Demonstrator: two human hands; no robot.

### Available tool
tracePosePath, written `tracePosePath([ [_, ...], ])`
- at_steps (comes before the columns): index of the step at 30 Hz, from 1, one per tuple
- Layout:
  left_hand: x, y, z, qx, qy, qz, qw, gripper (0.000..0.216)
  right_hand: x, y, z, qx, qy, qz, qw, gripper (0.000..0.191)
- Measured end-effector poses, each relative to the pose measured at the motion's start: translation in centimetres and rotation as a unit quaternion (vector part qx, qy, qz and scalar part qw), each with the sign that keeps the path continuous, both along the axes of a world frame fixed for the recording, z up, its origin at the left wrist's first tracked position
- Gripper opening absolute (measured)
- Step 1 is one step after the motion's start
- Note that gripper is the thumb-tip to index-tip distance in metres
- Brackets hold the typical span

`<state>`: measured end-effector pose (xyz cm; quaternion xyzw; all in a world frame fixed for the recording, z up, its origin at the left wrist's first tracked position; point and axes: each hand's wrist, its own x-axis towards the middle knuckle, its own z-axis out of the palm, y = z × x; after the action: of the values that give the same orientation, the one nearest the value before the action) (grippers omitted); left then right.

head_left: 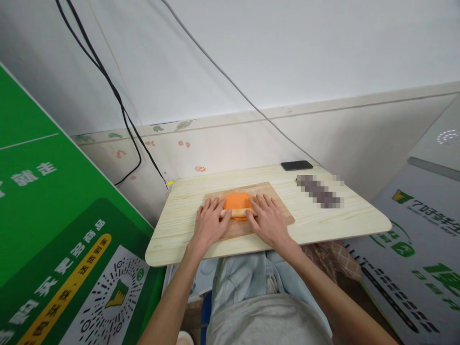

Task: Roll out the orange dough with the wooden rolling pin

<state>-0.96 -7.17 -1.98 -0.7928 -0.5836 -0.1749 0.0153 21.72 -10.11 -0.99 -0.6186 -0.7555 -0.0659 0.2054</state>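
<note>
A short wooden rolling pin (236, 212) lies across a flattened orange piece of dough or clay (237, 199) on a wooden board (279, 203). My left hand (209, 224) holds the pin's left end, thumb on the near side and fingers reaching over it. At the right end, my right hand (269, 218) grips the pin in the same way, its fingers stretched forward over the board. Both ends of the pin are hidden by the hands. The orange sheet shows mostly beyond the pin, with a thin strip on the near side.
The pale table (345, 223) stands against a white wall (230, 148). A black phone (296, 165) lies at its back edge, with a blurred-out object (318, 190) to the right. Dark cables (118, 96) hang at left. A green printed panel (72, 201) flanks the table.
</note>
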Motion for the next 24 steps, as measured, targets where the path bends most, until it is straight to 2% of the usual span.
tracePosePath([
  [2, 0.0, -0.5, -0.3, 0.004, -0.006, 0.009, 1.000, 0.055, -0.2, -0.5, -0.1, -0.001, -0.005, -0.004, 1.000, 0.057],
  [5, 0.3, 0.1, -0.1, -0.005, -0.013, 0.032, 0.999, 0.054, -0.3, 0.0, 0.4, -0.024, -0.020, -0.014, 0.999, 0.058],
  [10, 1.0, 3.6, 0.7, -0.025, -0.011, 0.049, 0.998, 0.056, 0.2, 2.8, 1.7, -0.040, -0.052, -0.008, 0.998, 0.062],
  [14, 1.6, 5.9, 0.8, -0.007, -0.010, 0.071, 0.997, 0.056, 0.5, 5.1, 2.1, -0.055, -0.059, -0.004, 0.997, 0.064],
  [18, 1.6, 6.9, 0.7, 0.019, -0.017, 0.058, 0.998, 0.056, 0.2, 6.2, 2.2, -0.074, -0.054, -0.019, 0.996, 0.064],
  [24, 0.0, 8.5, 1.0, 0.034, -0.015, 0.009, 0.999, 0.055, -1.4, 5.6, 1.9, -0.091, -0.048, -0.029, 0.994, 0.064],
])
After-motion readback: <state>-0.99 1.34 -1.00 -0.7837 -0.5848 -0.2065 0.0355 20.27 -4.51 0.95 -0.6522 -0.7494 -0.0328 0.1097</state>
